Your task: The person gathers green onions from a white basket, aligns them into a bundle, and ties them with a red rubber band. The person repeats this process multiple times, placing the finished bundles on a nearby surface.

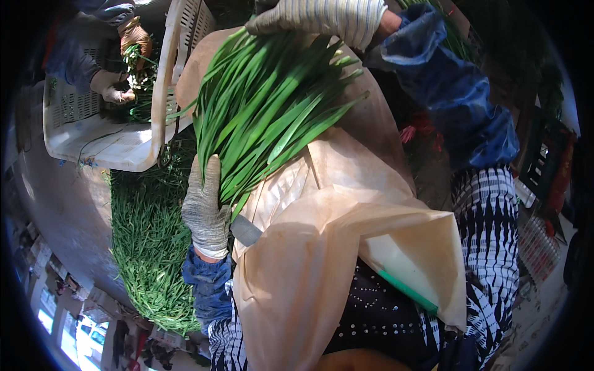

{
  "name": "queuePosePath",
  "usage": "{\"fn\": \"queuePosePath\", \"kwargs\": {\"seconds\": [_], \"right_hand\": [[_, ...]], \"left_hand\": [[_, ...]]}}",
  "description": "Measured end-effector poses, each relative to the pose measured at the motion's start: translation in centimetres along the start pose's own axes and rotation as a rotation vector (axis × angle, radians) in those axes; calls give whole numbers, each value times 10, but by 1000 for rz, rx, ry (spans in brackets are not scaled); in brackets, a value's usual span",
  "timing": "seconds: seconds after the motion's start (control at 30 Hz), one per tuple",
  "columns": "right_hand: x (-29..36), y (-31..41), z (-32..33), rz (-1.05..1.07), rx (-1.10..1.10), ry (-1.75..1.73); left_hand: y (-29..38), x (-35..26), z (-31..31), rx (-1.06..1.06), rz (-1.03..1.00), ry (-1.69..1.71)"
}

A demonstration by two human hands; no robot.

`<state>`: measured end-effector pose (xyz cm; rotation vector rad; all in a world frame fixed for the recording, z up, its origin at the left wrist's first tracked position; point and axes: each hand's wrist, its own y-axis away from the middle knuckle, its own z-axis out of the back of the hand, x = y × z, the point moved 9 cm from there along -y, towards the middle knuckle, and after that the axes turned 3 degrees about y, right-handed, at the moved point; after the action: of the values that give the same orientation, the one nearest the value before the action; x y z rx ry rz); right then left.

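A thick bunch of long flat green leaves, like garlic chives (274,111), lies over my lap on a tan plastic apron (297,232). My left hand (206,208), in a grey knitted glove, grips the lower left of the bunch near the leaf ends. A dark grey flat piece (246,230), of a kind I cannot tell, sticks out beside that palm. At the top, my right hand (320,21), in a striped glove, reaches across the far end of the bunch. Its fingers are partly cut off by the picture's edge, so its hold is unclear.
A white plastic crate (104,148) stands at the upper left. Over it, another person's gloved hands (134,44) hold a bundle with pale stems. Below the crate lies a large heap of green leaves (153,241). A wire rack or basket (538,250) is at the far right.
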<state>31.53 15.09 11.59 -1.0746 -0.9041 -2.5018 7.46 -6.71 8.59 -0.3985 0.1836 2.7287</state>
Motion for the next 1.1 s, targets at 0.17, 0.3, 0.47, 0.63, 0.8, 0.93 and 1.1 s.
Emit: {"fn": "queuePosePath", "kwargs": {"seconds": [0.17, 0.3, 0.47, 0.63, 0.8, 0.93, 1.1], "right_hand": [[-24, -15, 34, 264, -263, -429], [-52, 17, 121, 103, -870, -29], [17, 83, 22, 754, -479, 574], [16, 83, -25, 803, -445, 159], [-77, 64, 2, 165, -274, -949], [-68, 54, 62, 498, -319, -1286], [-60, 71, 124, 250, -1012, -78]], "left_hand": [[1, 3, 14, -181, 118, 402], [0, 4, 3, -86, 274, 447], [1, 9, -2, -67, 378, 534], [8, 22, -7, -170, 405, 936], [16, 23, -20, -144, 401, 1036], [21, 24, -21, -183, 399, 940], [14, 21, -12, -133, 345, 507]]}}
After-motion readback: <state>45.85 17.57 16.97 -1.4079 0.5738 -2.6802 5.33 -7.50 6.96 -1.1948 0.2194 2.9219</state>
